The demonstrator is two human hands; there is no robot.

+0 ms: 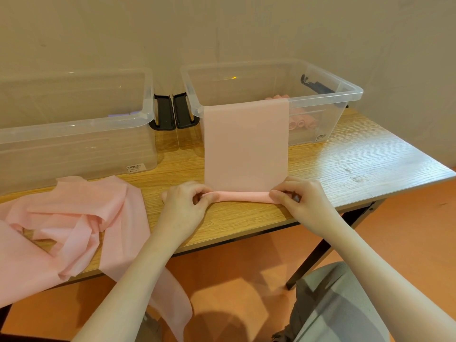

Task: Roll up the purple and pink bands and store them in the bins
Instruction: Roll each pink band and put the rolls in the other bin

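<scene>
left hand (183, 201), right hand (299, 197), fingers curled, pinching

I see the table (345, 164) carrying two bins side by side at its back: the left bin (74, 134) and the right bin (320, 95). A band (246, 144) hangs over the right bin's front rim onto the table. Rolled bands (302, 122) lie inside that bin. A heap of bands (74, 218) lies before the left bin.

Left bin (74, 134) and pink band pile (61, 223) cut off leftward.
</scene>
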